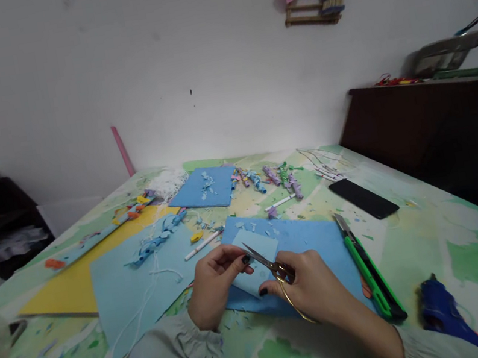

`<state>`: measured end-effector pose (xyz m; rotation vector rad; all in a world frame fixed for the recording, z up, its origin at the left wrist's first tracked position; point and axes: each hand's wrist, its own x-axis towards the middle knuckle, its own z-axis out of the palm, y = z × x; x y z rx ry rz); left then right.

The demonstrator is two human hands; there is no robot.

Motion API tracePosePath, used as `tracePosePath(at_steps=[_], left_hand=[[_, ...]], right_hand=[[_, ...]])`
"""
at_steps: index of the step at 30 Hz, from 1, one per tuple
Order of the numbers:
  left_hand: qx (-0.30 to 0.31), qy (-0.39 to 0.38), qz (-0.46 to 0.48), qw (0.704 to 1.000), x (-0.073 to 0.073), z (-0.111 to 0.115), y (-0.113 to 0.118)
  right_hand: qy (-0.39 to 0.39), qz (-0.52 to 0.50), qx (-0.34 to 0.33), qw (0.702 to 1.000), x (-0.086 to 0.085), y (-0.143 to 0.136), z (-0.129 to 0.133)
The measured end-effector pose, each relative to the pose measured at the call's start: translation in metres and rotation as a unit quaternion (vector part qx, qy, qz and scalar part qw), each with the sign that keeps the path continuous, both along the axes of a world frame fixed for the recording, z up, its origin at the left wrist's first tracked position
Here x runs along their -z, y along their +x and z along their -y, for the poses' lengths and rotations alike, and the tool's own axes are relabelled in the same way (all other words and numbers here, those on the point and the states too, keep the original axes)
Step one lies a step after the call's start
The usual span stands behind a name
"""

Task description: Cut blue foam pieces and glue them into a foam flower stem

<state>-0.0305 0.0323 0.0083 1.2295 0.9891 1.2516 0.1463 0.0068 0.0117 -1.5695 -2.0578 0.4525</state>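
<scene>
My right hand (309, 283) is closed round the gold handles of a pair of scissors (262, 258), whose blades point up and left. Close to the blade tips, my left hand (219, 277) pinches with thumb and fingers; what sits between them is too small or hidden to make out. Beneath both hands lies a light blue piece of paper (261, 242) on a larger blue sheet (316, 233), with small blue scraps scattered about. A green utility knife (372, 276) rests at the right edge of this sheet.
To the left are a light blue sheet (113, 279) with white string, a fringed blue paper roll (157, 238) and a yellow sheet (57, 295). A black phone (364, 198) and a blue glue gun (443, 303) lie at right. Curled paper pieces (284, 177) sit farther back.
</scene>
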Motion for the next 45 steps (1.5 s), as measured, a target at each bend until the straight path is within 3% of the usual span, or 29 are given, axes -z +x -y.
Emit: tracePosePath(at_steps=[26,35,45], left_hand=[[-0.009,0.011,0.023,1.000,0.0014,-0.0003,0.0007],[0.038,-0.017,0.054,0.998,0.0053,0.0008,0.0017],[0.027,-0.012,0.053,0.998,0.0046,0.0011,0.0008]], right_hand=[[-0.021,-0.031,-0.003,0.999,0.0015,-0.0011,-0.0007],[-0.019,-0.044,-0.004,0.999,0.0011,-0.0010,-0.0005],[-0.020,-0.040,-0.001,0.999,0.0032,-0.0008,-0.0004]])
